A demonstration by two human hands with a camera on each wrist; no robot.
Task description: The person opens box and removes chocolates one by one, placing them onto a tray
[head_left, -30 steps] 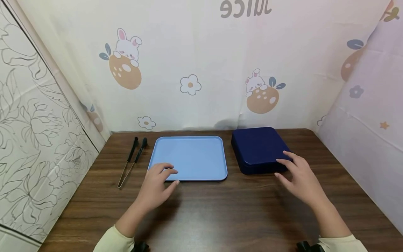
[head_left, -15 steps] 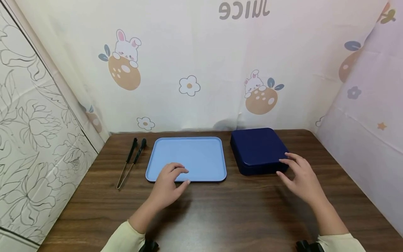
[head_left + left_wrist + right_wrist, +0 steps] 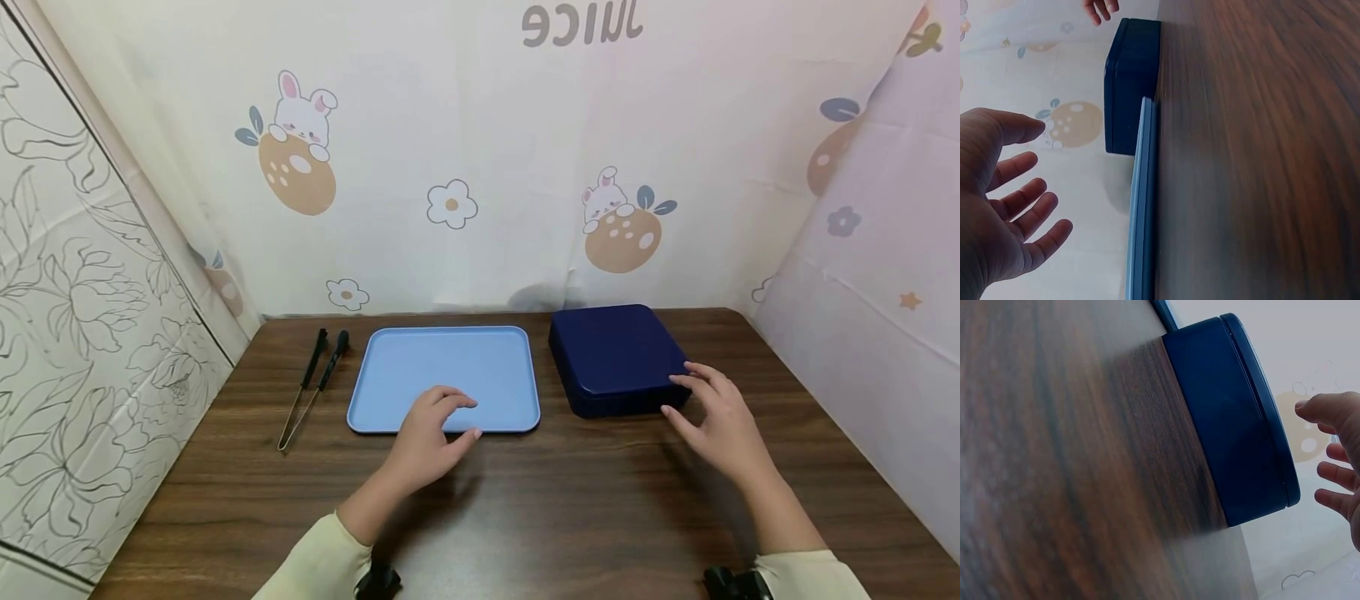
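A dark blue lidded box (image 3: 618, 354) stands at the right rear of the table, its lid on. My right hand (image 3: 720, 425) hovers by the box's front right corner, fingers loosely bent and holding nothing; in the right wrist view a gap shows between thumb and lid. My left hand (image 3: 431, 442) is in the air over the front edge of a light blue tray (image 3: 442, 367), its fingers spread and loosely curved around nothing. In the left wrist view the left hand (image 3: 1010, 200) is apart from the tray (image 3: 1141, 206). The box's inside is hidden.
Black-handled metal tongs (image 3: 313, 387) lie spread on the brown wooden table (image 3: 540, 517), left of the tray. A cloth (image 3: 510, 250) printed with rabbits and flowers hangs behind the table's back edge. A flower-patterned panel (image 3: 90, 317) borders the left side.
My left hand has moved to the right along the tray's front edge. The right hand has shifted only slightly. The tray, box and tongs stay in place.
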